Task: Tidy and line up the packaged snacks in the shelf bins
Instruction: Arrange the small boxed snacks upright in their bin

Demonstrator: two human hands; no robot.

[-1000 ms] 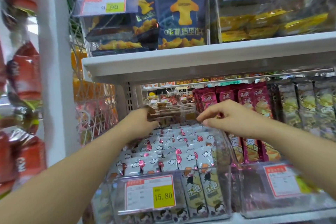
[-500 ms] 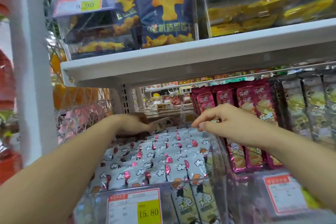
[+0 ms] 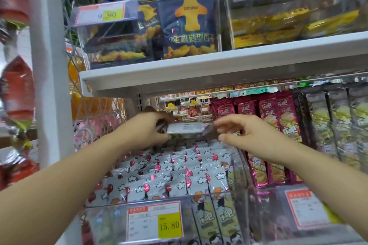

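A snack packet [image 3: 185,127] is held flat, pale printed side up, above the back of a clear bin [image 3: 103,223] on the lower shelf. The left hand [image 3: 143,131] grips the packet's left end, with fingers curled over it and the thumb under it. The right hand [image 3: 247,135] is at the packet's right end with loosely bent fingers. Blur hides whether it pinches the wrapper or only nears it, so I cannot tell its grip. Below, rows of white packets [image 3: 169,171] with red balloons stand packed in the bin, behind a price tag [image 3: 155,222] reading 15.80. Just to the right stand magenta packets [image 3: 278,125]. On the white shelf [image 3: 219,67] above stands a blue bag [image 3: 187,22].
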